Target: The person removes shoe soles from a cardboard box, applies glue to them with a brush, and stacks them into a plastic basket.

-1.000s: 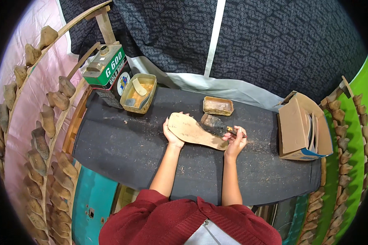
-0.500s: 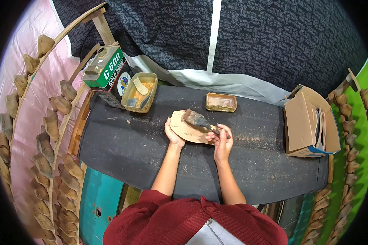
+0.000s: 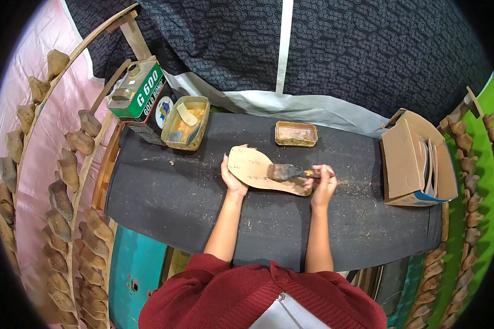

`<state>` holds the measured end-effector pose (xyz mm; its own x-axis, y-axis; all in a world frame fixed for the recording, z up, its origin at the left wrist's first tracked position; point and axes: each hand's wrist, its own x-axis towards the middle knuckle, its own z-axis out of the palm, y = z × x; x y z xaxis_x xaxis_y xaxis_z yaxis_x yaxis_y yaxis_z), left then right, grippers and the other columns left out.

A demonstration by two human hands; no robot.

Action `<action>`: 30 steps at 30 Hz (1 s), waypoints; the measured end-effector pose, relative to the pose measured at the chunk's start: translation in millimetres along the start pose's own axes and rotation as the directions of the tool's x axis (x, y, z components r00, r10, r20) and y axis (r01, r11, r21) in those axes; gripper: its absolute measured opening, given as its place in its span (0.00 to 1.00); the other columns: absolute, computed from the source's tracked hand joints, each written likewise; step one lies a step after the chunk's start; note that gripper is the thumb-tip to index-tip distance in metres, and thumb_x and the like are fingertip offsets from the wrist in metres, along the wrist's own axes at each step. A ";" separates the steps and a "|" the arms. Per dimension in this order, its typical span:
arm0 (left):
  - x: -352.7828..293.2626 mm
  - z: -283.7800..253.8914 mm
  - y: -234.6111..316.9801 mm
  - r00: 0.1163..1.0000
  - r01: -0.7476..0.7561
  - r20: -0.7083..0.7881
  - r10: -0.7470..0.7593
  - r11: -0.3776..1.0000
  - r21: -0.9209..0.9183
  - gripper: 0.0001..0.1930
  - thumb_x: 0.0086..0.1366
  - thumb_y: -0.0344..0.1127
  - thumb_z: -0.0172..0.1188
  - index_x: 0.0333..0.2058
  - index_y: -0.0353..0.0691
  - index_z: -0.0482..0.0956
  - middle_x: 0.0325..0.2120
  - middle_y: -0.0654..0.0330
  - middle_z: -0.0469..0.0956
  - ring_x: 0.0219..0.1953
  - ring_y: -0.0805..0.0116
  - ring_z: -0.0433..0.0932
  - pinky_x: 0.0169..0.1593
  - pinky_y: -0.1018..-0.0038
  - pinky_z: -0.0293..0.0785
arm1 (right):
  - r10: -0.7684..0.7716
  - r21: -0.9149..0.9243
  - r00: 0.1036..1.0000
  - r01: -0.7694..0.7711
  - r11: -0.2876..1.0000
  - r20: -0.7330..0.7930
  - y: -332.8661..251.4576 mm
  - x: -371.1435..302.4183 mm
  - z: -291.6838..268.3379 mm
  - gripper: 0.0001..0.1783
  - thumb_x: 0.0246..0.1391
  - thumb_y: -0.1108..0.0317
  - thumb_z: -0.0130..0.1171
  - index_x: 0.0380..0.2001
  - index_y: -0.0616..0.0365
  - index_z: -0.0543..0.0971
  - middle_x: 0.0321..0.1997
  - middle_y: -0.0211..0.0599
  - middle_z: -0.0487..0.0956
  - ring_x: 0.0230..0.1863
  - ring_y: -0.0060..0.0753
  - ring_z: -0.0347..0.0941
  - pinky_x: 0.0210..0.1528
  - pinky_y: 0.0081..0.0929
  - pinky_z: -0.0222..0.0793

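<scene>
Resting in the left hand [image 3: 234, 182]: tan sole [image 3: 254, 166].

We had room between the shoe insole [image 3: 250, 163] and shallow tray [image 3: 296, 142], and rightward over the black cloth [image 3: 362, 227] to the cardboard box [image 3: 399, 164]; at back left, the metal can [image 3: 151, 112] and plastic tub [image 3: 182, 145] blocked us.

Left hand [image 3: 234, 180] cupped, right hand [image 3: 324, 187] pinched, forearms [image 3: 223, 227] extended forward
</scene>
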<state>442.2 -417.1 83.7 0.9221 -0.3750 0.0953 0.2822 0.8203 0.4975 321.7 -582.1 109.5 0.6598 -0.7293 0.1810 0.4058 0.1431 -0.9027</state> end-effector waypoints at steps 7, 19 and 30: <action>1.4 -0.6 -0.3 1.000 -0.005 0.004 0.005 1.000 -0.007 0.30 0.57 0.54 0.33 0.45 0.32 0.65 0.41 0.47 0.69 0.45 0.56 0.67 0.50 0.66 0.61 | -0.081 -0.069 0.980 0.069 0.995 -0.182 -9.8 13.9 -23.3 0.14 0.53 0.61 0.45 0.22 0.60 0.71 0.15 0.29 0.69 0.09 0.15 0.62 0.09 0.10 0.54; 1.7 -4.4 -3.0 0.999 -0.013 -0.032 0.012 0.999 -0.035 0.30 0.57 0.54 0.33 0.46 0.32 0.63 0.42 0.49 0.69 0.46 0.58 0.67 0.50 0.67 0.61 | 0.122 0.072 0.956 -0.146 0.987 0.265 5.9 -22.8 37.0 0.16 0.57 0.60 0.40 0.40 0.61 0.67 0.27 0.43 0.75 0.27 0.28 0.73 0.30 0.20 0.69; 1.2 -1.5 0.4 1.000 -0.020 0.004 0.020 1.000 -0.005 0.31 0.58 0.55 0.32 0.46 0.33 0.63 0.41 0.48 0.69 0.44 0.57 0.68 0.49 0.66 0.62 | 0.032 -0.190 0.997 -0.044 0.981 -0.068 -16.7 14.5 -22.1 0.20 0.55 0.55 0.41 0.23 0.58 0.72 0.17 0.27 0.69 0.14 0.13 0.60 0.15 0.10 0.54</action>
<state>443.8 -416.6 82.7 0.9266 -0.3599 0.1088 0.2648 0.8301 0.4908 310.6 -609.8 118.6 0.6279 -0.7681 0.1255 0.2485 0.0450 -0.9676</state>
